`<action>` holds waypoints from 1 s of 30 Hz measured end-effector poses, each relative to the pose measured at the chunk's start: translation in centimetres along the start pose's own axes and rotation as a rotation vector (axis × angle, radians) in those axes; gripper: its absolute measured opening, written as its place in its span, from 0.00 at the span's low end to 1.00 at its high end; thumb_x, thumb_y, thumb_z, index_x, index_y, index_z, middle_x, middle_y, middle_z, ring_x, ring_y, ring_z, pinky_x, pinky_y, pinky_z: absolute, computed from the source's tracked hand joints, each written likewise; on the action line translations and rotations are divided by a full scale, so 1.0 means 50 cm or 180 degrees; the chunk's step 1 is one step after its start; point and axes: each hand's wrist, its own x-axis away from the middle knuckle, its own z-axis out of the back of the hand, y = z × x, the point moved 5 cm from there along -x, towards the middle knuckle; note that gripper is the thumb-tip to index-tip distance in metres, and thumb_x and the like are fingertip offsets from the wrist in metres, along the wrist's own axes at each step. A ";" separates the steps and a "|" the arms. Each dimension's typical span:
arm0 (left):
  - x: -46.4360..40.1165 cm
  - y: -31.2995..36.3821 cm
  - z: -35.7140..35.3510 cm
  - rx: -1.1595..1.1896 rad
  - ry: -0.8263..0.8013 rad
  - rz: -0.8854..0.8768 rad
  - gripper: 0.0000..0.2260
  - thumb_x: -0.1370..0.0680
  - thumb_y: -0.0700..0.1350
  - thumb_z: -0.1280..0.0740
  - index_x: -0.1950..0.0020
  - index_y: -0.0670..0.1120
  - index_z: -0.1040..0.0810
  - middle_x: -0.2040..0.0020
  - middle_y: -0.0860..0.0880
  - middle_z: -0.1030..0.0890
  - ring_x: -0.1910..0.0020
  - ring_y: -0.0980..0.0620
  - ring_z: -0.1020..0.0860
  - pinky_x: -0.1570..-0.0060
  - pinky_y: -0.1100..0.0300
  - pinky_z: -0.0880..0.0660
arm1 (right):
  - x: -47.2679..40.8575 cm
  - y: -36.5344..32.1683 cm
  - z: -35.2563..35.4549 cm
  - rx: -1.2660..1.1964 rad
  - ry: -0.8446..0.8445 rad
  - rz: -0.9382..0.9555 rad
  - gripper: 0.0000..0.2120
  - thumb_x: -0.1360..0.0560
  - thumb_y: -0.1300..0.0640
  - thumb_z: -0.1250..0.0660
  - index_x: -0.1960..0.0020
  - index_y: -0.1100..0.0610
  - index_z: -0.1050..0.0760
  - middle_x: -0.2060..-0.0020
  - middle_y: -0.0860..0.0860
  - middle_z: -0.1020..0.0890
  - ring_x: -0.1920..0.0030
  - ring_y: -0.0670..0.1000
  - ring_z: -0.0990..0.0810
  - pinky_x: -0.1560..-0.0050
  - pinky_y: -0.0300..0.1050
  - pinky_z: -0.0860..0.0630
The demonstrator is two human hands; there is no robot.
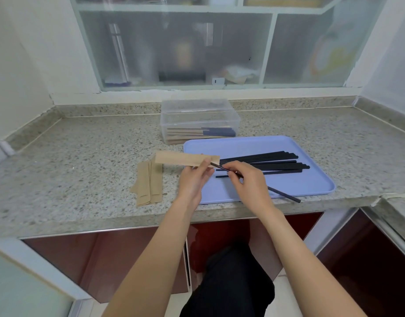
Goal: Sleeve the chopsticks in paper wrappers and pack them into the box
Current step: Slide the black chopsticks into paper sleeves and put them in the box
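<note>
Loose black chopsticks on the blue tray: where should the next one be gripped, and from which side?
Probably the thick square ends of the loose chopsticks, approached from the right. Those ends fan apart near the blue tray's right side, while the thin tips point left toward the paper wrapper.

Speckled granite counter below frosted sliding window; dark red cabinet doors underneath counter.

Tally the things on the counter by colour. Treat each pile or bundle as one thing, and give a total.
Black: 2 - loose chopsticks, held chopsticks
Brown: 2 - held wrapper, spare wrappers
Blue: 1 - tray
Clear: 1 - box holding sleeved chopsticks
Total: 6
</note>
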 end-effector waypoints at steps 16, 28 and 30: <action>0.008 0.016 0.008 0.0188 0.0529 -0.0292 0.13 0.22 0.41 0.34 0.39 0.41 0.27 0.53 0.49 0.20 0.57 0.55 0.20 0.66 0.66 0.22 | -0.004 0.087 0.132 0.0687 -0.0779 -0.0464 0.09 0.24 0.47 0.35 0.45 0.47 0.29 0.64 0.43 0.23 0.62 0.45 0.24 0.60 0.46 0.28; 0.013 0.014 0.004 0.0108 0.0454 -0.0429 0.16 0.23 0.40 0.33 0.36 0.39 0.28 0.50 0.48 0.20 0.53 0.53 0.20 0.65 0.66 0.22 | 0.027 0.159 0.132 -0.2885 0.1208 -0.2048 0.12 0.18 0.55 0.46 0.56 0.56 0.27 0.68 0.50 0.29 0.72 0.44 0.31 0.68 0.37 0.33; 0.011 0.014 0.008 0.0172 0.0488 -0.0382 0.15 0.22 0.40 0.34 0.36 0.39 0.27 0.50 0.48 0.20 0.53 0.53 0.20 0.64 0.66 0.22 | 0.023 0.143 0.117 -0.2723 0.1139 -0.2024 0.12 0.18 0.55 0.46 0.56 0.56 0.28 0.68 0.50 0.29 0.70 0.45 0.32 0.66 0.38 0.34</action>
